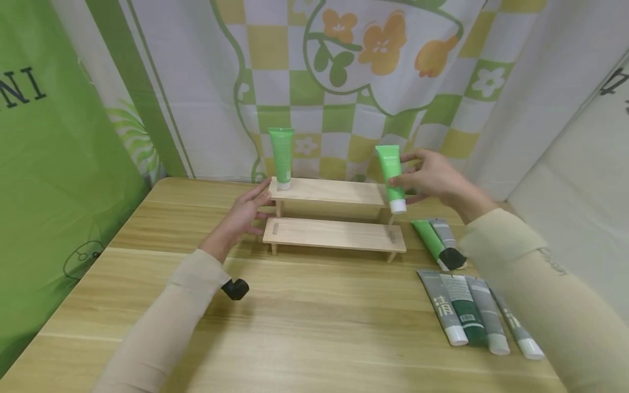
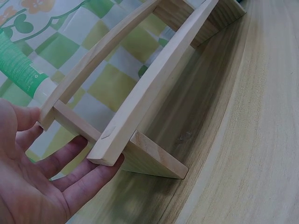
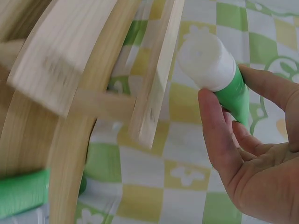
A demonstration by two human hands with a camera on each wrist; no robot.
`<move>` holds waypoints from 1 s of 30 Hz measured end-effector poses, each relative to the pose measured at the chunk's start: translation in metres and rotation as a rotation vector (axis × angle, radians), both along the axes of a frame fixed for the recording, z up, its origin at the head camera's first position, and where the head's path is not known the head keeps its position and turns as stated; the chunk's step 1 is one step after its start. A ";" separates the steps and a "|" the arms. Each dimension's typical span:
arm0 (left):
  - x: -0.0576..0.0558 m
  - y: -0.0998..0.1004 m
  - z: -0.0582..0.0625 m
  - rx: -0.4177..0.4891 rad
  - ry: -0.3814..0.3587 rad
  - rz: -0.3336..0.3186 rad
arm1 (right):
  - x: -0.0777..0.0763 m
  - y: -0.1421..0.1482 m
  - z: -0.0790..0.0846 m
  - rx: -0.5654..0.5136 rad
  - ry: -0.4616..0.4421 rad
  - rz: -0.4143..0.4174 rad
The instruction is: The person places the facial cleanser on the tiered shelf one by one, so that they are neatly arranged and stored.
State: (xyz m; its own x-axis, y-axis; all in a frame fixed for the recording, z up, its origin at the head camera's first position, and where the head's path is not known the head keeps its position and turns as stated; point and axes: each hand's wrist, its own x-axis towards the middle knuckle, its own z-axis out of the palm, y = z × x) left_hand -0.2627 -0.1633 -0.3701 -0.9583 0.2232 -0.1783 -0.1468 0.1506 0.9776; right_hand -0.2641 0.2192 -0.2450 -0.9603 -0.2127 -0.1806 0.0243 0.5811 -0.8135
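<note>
A two-tier wooden shelf (image 1: pixel 334 233) stands on the table. My left hand (image 1: pixel 245 212) holds its left end; in the left wrist view the thumb touches the upper plank and other fingers (image 2: pixel 100 175) reach under the lower plank. On the upper tier's left end a green tube (image 1: pixel 282 155) stands upright on its white cap. My right hand (image 1: pixel 432 177) grips another green tube (image 1: pixel 391 177), slightly tilted, cap down, by the upper tier's right end. In the right wrist view its white cap (image 3: pixel 205 60) is apart from the plank.
Right of the shelf lie a green tube (image 1: pixel 429 240) and a grey tube (image 1: pixel 444 232), partly behind a black wrist-worn piece (image 1: pixel 452 258). Nearer, several grey and dark green tubes (image 1: pixel 467 308) lie side by side, partly under the right sleeve. A patterned curtain (image 1: pixel 339 117) hangs behind.
</note>
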 end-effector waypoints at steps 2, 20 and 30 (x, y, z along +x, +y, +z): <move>0.000 0.000 -0.001 -0.001 -0.002 0.003 | -0.001 -0.009 0.001 0.004 0.007 0.004; 0.000 0.002 0.001 -0.019 0.001 0.029 | -0.016 -0.080 -0.006 -0.098 0.128 -0.036; -0.002 0.004 0.005 -0.046 0.014 0.025 | -0.018 -0.118 -0.017 -0.141 0.267 -0.053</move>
State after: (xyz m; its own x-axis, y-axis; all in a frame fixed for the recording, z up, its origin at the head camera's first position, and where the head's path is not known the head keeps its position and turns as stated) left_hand -0.2642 -0.1591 -0.3654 -0.9660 0.1905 -0.1747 -0.1378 0.1923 0.9716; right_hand -0.2816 0.1009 -0.2618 -0.9802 -0.1661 0.1075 -0.1741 0.4656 -0.8677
